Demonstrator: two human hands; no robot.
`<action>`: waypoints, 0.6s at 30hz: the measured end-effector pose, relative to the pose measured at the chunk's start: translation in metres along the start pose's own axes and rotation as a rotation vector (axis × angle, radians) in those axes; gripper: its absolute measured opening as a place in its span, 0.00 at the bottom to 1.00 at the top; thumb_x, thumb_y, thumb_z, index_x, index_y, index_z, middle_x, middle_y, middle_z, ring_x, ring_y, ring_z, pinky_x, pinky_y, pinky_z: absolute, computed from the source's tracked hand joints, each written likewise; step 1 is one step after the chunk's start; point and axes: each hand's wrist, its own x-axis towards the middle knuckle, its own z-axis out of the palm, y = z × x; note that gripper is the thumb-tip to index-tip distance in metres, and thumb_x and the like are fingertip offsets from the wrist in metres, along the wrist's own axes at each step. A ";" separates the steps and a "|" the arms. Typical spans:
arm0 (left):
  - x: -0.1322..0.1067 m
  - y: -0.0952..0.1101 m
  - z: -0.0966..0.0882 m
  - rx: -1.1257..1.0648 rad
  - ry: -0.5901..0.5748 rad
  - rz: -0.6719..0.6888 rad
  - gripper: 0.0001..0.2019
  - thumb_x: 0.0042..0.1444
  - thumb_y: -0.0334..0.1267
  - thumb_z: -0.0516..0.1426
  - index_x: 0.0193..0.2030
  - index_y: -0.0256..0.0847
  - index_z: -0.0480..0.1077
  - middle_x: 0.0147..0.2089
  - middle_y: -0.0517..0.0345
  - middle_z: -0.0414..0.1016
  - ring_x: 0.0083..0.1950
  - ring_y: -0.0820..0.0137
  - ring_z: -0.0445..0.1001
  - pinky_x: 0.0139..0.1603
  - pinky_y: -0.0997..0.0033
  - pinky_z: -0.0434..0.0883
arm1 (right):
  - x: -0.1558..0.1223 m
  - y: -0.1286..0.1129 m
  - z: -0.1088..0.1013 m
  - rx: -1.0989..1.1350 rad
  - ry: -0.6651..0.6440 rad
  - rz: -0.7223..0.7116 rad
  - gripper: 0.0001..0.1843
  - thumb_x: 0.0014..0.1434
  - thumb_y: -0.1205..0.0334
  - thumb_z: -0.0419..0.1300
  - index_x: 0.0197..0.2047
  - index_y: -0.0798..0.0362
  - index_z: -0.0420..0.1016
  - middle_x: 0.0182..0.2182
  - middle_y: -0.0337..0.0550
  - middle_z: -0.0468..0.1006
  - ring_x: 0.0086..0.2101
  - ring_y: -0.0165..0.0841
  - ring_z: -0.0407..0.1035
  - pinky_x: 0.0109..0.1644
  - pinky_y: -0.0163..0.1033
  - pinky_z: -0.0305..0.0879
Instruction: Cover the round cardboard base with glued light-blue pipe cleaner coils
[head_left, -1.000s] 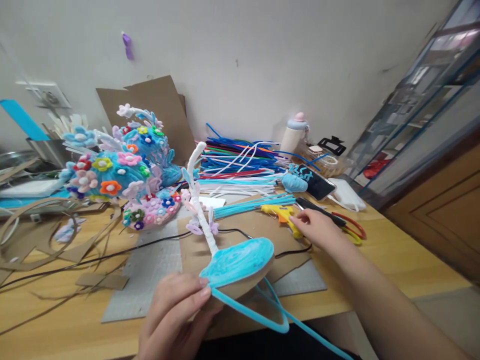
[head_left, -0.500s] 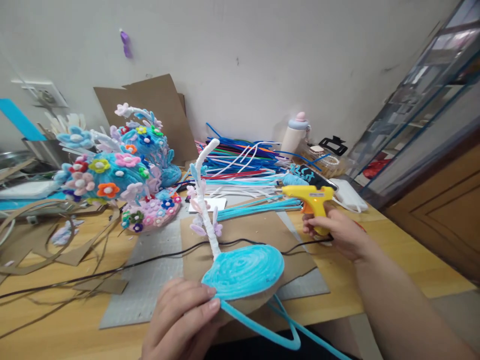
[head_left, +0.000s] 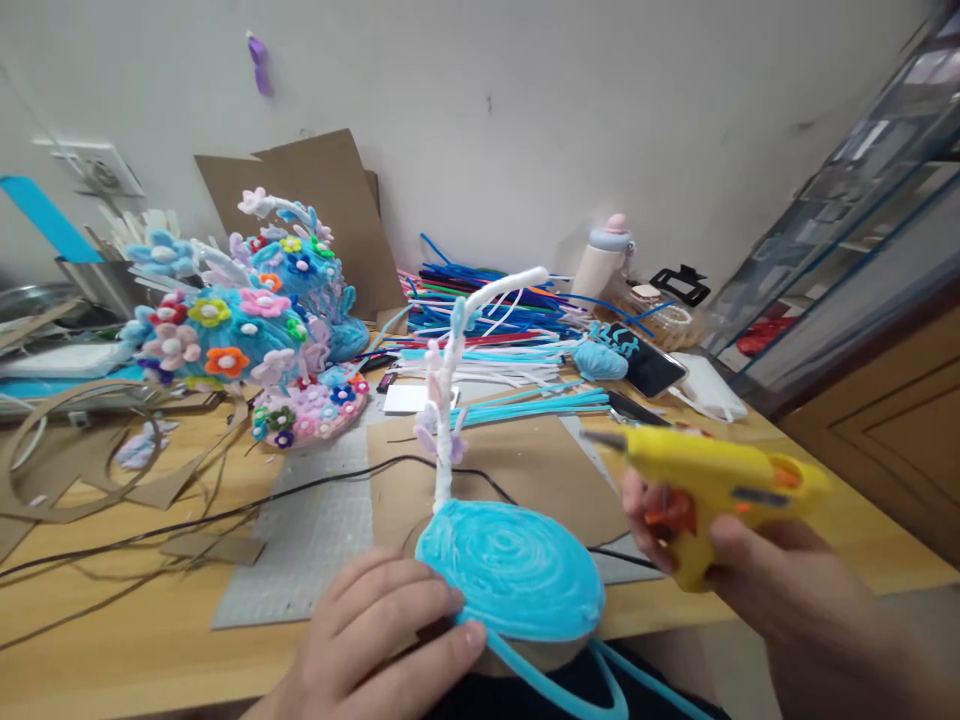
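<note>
My left hand (head_left: 397, 625) is closed on the near left edge of an oval base (head_left: 517, 570) topped with a spiral of blue pipe cleaner. A loose blue pipe cleaner (head_left: 551, 690) loops down from beside my fingertips. From the back of the base rises a white wrapped stem (head_left: 445, 430), bent to the right at its top and bearing pale flowers. My right hand (head_left: 750, 570) grips a yellow hot glue gun (head_left: 705, 470) by its handle, nozzle toward the left, to the right of the base and apart from it.
Finished flower-covered pieces (head_left: 247, 330) stand at the back left near cardboard scraps (head_left: 45, 470). Bundles of pipe cleaners (head_left: 487, 310) lie along the wall, left of a bottle (head_left: 600, 262) and a phone (head_left: 652, 362). A black cord (head_left: 300, 492) crosses the cutting mat (head_left: 285, 560).
The glue gun has come nearer to me and lower, its nozzle still facing left. The blue base has shifted slightly right and turned, so its stem now bends further right.
</note>
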 end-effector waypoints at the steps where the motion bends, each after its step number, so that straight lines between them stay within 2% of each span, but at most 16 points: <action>1: 0.003 -0.002 0.001 -0.037 0.008 0.007 0.10 0.63 0.29 0.54 0.48 0.42 0.73 0.41 0.57 0.79 0.46 0.68 0.76 0.48 0.64 0.73 | -0.011 0.004 -0.003 -0.063 0.023 0.011 0.15 0.50 0.42 0.66 0.36 0.41 0.82 0.34 0.46 0.80 0.30 0.42 0.74 0.31 0.44 0.74; 4: 0.010 -0.008 0.005 -0.108 -0.026 0.058 0.11 0.60 0.28 0.56 0.50 0.36 0.71 0.40 0.53 0.78 0.44 0.69 0.75 0.45 0.68 0.74 | -0.039 0.014 -0.010 -0.248 0.074 0.128 0.17 0.52 0.41 0.63 0.39 0.40 0.83 0.36 0.50 0.83 0.38 0.51 0.76 0.42 0.53 0.77; 6: 0.013 -0.011 0.006 -0.101 -0.029 0.086 0.11 0.61 0.28 0.55 0.49 0.36 0.71 0.40 0.53 0.77 0.43 0.69 0.74 0.43 0.68 0.73 | -0.048 0.016 -0.009 -0.332 0.079 0.168 0.18 0.53 0.41 0.63 0.42 0.39 0.82 0.39 0.49 0.83 0.40 0.53 0.76 0.45 0.55 0.76; 8: 0.015 -0.011 0.006 -0.078 -0.022 0.105 0.09 0.61 0.27 0.55 0.45 0.39 0.73 0.41 0.54 0.77 0.44 0.69 0.73 0.43 0.68 0.72 | -0.047 0.010 -0.002 -0.388 0.038 0.126 0.14 0.52 0.43 0.64 0.41 0.36 0.82 0.36 0.46 0.83 0.37 0.51 0.77 0.42 0.54 0.78; 10: 0.017 -0.009 0.006 -0.077 -0.022 0.092 0.07 0.60 0.26 0.55 0.41 0.38 0.72 0.42 0.54 0.76 0.44 0.69 0.71 0.44 0.67 0.70 | -0.043 0.000 0.006 -0.413 -0.068 0.045 0.10 0.53 0.44 0.63 0.37 0.33 0.82 0.31 0.43 0.82 0.31 0.47 0.76 0.35 0.51 0.79; 12: 0.018 -0.006 0.006 -0.086 -0.032 0.068 0.07 0.60 0.26 0.55 0.43 0.38 0.71 0.40 0.55 0.75 0.43 0.70 0.70 0.44 0.67 0.68 | -0.040 -0.008 0.011 -0.428 -0.155 -0.010 0.10 0.56 0.43 0.61 0.37 0.32 0.81 0.29 0.41 0.82 0.28 0.44 0.75 0.31 0.48 0.79; 14: 0.021 -0.003 0.006 -0.071 -0.050 0.044 0.11 0.61 0.26 0.55 0.49 0.40 0.71 0.38 0.57 0.73 0.40 0.70 0.69 0.42 0.67 0.67 | -0.041 -0.007 0.009 -0.468 -0.112 -0.026 0.10 0.55 0.44 0.62 0.38 0.34 0.82 0.29 0.40 0.83 0.28 0.43 0.77 0.30 0.45 0.80; 15: 0.022 -0.002 0.006 -0.053 -0.059 0.037 0.13 0.61 0.26 0.54 0.51 0.42 0.71 0.37 0.58 0.72 0.39 0.71 0.69 0.41 0.67 0.66 | -0.042 -0.004 0.007 -0.496 -0.049 -0.008 0.10 0.54 0.45 0.63 0.38 0.35 0.82 0.31 0.40 0.84 0.30 0.43 0.78 0.33 0.44 0.81; 18: 0.027 0.002 0.007 0.010 -0.061 0.028 0.13 0.63 0.28 0.53 0.48 0.47 0.74 0.36 0.59 0.71 0.36 0.71 0.67 0.40 0.67 0.64 | -0.047 0.006 0.002 -0.549 0.132 0.036 0.12 0.54 0.47 0.64 0.41 0.37 0.82 0.36 0.39 0.85 0.35 0.42 0.80 0.38 0.41 0.80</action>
